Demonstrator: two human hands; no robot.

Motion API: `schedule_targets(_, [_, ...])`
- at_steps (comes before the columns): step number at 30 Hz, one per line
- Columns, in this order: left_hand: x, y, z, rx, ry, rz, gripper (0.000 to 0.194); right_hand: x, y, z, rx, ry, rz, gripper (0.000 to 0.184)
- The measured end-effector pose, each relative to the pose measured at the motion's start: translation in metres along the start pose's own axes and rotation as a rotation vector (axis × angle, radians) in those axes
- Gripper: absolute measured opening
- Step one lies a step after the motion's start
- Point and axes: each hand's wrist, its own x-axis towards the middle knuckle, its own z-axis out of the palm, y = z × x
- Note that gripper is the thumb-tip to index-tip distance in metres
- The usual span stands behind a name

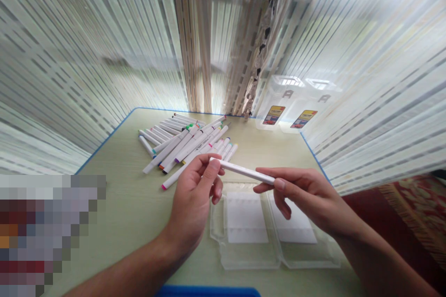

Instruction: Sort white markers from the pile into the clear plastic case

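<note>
Fingers (pixel 213 171) of left hand (pixel 191 209) and right hand (pixel 306 195) pinching opposite ends of one white marker (pixel 244 171)

There was one left hand (pixel 191 206), one right hand (pixel 310 199), one white marker (pixel 244 170) – plus a marker pile (pixel 184 144) too jumbled to count, one open clear plastic case (pixel 244 261), and two clear plastic boxes (pixel 278 102).

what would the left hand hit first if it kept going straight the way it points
Likely the loose pile of white plastic markers with coloured ends, just ahead of the left hand on the pale green table, though depth is hard to judge from this view.
</note>
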Motion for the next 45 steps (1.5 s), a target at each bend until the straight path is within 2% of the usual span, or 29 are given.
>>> schedule_targets(45, [-0.0013,0.0020,0.0015,0.002,0.020,-0.008,0.021,-0.0020,-0.0014,0.0003,-0.039,0.017,0.018,0.036])
